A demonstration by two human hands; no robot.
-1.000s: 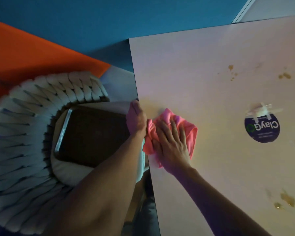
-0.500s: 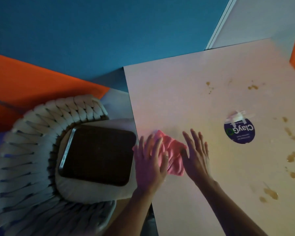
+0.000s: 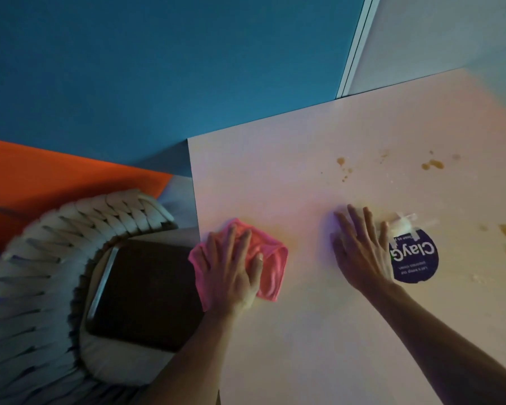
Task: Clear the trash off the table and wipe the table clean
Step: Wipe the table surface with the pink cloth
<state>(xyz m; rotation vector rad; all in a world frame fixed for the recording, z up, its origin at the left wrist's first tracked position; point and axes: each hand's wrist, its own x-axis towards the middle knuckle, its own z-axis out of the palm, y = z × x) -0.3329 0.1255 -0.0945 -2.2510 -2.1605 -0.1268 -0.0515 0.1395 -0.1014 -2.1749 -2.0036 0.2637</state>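
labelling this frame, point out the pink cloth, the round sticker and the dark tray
pink cloth [image 3: 270,266]: head view, bare right part.
round sticker [image 3: 418,263]: head view, blue middle.
dark tray [image 3: 146,293]: head view, flat centre.

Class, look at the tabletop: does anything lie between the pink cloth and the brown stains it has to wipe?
Yes. The right hand lies flat on the table between the cloth, which is under the left hand, and the stains. Beside that hand a round sticker with taped white paper also lies on the way.
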